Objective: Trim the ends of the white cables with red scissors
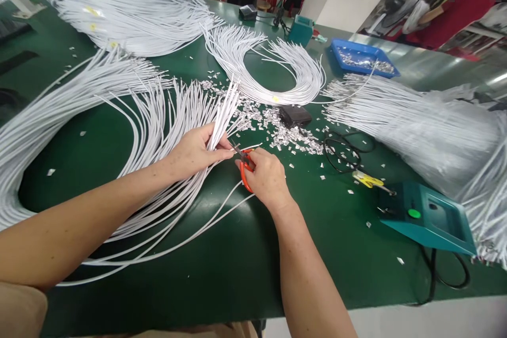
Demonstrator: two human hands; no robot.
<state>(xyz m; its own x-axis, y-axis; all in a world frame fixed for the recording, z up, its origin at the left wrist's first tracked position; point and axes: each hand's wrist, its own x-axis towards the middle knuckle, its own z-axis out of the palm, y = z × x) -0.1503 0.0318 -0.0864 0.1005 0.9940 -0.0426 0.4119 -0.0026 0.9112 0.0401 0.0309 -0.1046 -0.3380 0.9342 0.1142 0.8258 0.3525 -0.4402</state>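
Note:
My left hand (202, 148) is closed around a bunch of white cables (225, 111), whose ends point up and away from me. Its thumb and forefinger pinch near the tips of the scissors. In my right hand (267, 174) are orange-handled scissors (246, 171), the blades pointing left towards the left fingertips. At the blades a cable end seems to lie, but too small to make out well. Many more white cables (158, 211) run in a large loop beneath my left forearm. Small silvery clippings (277, 132) lie scattered beyond both hands.
Further cable bundles lie at the back left (130, 5), the back middle (304, 74) and, wrapped in plastic, the right (428, 121). A teal device (431, 216) with a yellow clip stands at right. Behind are a black block (295, 115) and a blue tray (364, 55).

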